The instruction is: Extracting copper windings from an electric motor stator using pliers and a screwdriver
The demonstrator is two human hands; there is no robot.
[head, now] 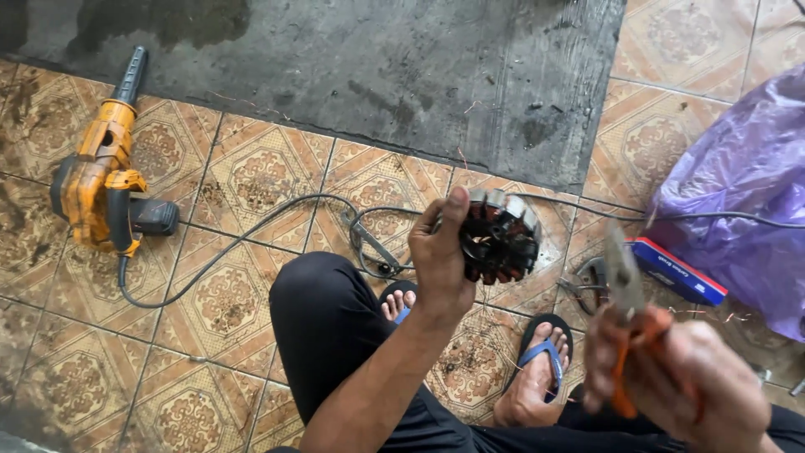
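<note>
A purple bag (742,180) lay right of the stator (500,236), a yellow blower (96,172) well to its left on the tiled floor (210,335), and a blue box (677,270) just right of it. The left hand (440,256) was closed around the stator, held up above the feet. The right hand (683,377), below and right of the stator, gripped orange-handled pliers (627,310), jaws up.

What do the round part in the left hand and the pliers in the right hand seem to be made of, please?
The round part, a stator by its look, seems metal: grey plates on the rim, dark reddish, copper-like windings on the poles.

The pliers have dull grey jaws, probably steel, and glossy orange grips, likely plastic or rubber; blur leaves that open.
</note>
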